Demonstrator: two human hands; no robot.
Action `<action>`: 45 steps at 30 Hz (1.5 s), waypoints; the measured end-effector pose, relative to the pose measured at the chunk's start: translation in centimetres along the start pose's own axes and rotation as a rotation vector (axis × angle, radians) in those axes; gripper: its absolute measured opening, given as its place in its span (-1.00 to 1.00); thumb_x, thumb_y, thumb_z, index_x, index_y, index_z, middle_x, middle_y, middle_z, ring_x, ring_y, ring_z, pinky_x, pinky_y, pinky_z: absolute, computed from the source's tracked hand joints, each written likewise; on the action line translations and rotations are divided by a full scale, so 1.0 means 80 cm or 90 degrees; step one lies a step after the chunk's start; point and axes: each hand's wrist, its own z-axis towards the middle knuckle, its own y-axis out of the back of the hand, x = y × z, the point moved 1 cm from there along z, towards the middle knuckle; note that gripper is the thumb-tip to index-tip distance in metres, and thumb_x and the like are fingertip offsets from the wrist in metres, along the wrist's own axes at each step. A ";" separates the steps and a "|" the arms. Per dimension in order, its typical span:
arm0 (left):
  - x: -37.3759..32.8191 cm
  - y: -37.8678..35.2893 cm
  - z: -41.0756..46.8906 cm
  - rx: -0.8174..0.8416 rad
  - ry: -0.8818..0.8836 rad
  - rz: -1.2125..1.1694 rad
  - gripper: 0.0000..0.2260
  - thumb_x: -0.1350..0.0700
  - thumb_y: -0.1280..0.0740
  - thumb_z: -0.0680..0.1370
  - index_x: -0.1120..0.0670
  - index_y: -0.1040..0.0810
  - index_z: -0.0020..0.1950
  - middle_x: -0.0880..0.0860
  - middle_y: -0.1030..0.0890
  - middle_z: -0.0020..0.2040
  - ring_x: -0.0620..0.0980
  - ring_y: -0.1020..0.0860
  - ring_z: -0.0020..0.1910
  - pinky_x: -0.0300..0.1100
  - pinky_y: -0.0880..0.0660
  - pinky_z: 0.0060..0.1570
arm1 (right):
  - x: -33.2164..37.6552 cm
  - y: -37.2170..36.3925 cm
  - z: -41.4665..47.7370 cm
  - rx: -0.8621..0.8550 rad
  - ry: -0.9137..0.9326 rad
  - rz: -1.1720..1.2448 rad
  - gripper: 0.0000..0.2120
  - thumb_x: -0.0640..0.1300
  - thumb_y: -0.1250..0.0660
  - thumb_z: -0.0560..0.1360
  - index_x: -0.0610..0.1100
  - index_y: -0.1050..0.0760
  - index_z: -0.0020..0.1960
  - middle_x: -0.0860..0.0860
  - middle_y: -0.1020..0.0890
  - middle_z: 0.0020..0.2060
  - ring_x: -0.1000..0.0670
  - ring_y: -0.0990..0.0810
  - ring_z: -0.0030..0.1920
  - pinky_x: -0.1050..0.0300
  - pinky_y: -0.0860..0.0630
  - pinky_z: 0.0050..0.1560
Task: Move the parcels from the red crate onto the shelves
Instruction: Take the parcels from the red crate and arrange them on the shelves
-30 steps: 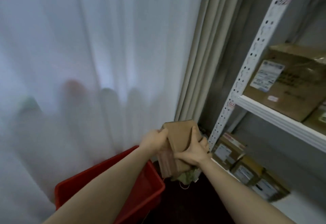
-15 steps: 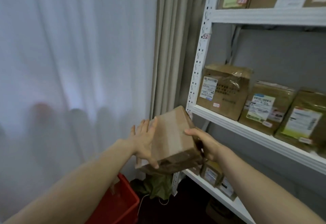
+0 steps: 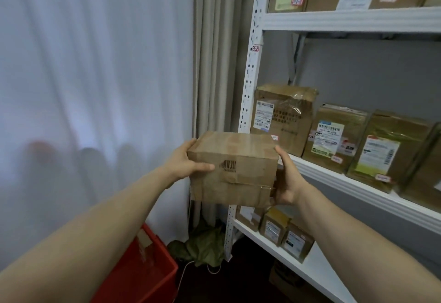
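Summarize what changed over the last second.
Parcel rose from down by the red crate to middle shelf height, barcode side now facing the camera. Left hand, flat on it half a second ago, now grips its left end; right hand kept its hold. Crate and shelved parcels unchanged.

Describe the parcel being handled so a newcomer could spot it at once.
Find the white shelving on the right. In front of its left upright, at middle-shelf height, a brown parcel is gripped between the left hand and the right hand. Unlike the shelved parcels, it shows no white label, only a small black printed barcode.
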 end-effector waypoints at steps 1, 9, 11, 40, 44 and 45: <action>-0.005 0.000 0.000 -0.017 0.000 -0.029 -0.17 0.14 -0.55 0.35 0.08 -0.19 0.51 0.00 -0.45 0.24 -0.05 -0.45 0.13 -0.24 -0.47 0.01 | 0.002 0.003 0.004 0.008 0.009 0.025 -0.12 0.54 -0.29 0.17 -0.09 -0.52 0.22 -0.13 -0.53 0.27 -0.22 -0.48 0.25 -0.30 -0.40 0.21; -0.011 0.009 0.003 -0.126 0.104 -0.152 -0.58 -0.03 -0.44 0.47 0.15 -0.44 0.20 0.06 -0.57 -0.04 0.00 -0.60 -0.15 -0.09 -0.61 -0.19 | 0.025 -0.002 -0.013 0.035 0.215 -0.168 -0.43 0.35 -0.32 0.31 -0.10 -0.56 0.06 -0.01 -0.46 -0.29 0.03 -0.34 -0.29 0.14 -0.27 -0.27; -0.009 0.013 0.003 -0.134 0.127 -0.148 -0.56 -0.05 -0.41 0.49 0.16 -0.41 0.23 0.10 -0.55 0.04 0.03 -0.59 -0.19 -0.07 -0.62 -0.22 | 0.030 -0.005 -0.015 0.034 0.267 -0.233 -0.60 0.09 -0.42 0.34 -0.06 -0.58 0.12 0.04 -0.48 -0.24 0.08 -0.38 -0.28 0.21 -0.28 -0.28; -0.048 0.005 -0.050 0.202 0.151 0.042 -0.31 -0.46 -0.32 0.20 -0.11 -0.47 0.21 -0.06 -0.59 0.12 -0.06 -0.56 0.07 -0.08 -0.55 0.00 | 0.001 0.017 0.005 -0.262 0.117 -0.110 -0.84 -0.19 -0.43 0.48 -0.29 -0.56 -0.04 -0.17 -0.65 -0.19 -0.16 -0.63 -0.22 -0.03 -0.59 -0.24; -0.033 0.018 -0.044 0.115 0.267 -0.071 -0.26 -0.55 -0.16 0.28 0.03 -0.60 0.07 0.05 -0.56 0.11 0.04 -0.55 0.03 -0.05 -0.56 -0.16 | 0.010 0.012 -0.012 -0.207 0.155 -0.069 -0.84 -0.08 -0.39 0.49 -0.18 -0.54 -0.13 -0.08 -0.61 -0.39 -0.07 -0.56 -0.38 0.08 -0.55 -0.33; -0.029 0.022 -0.042 0.104 0.285 -0.094 -0.26 -0.56 -0.13 0.29 0.04 -0.60 0.02 0.08 -0.59 0.05 0.06 -0.57 -0.01 -0.05 -0.56 -0.18 | 0.011 0.008 -0.017 -0.175 0.160 -0.071 -0.80 -0.04 -0.36 0.50 -0.16 -0.51 -0.20 -0.05 -0.57 -0.49 -0.05 -0.53 -0.41 0.08 -0.54 -0.31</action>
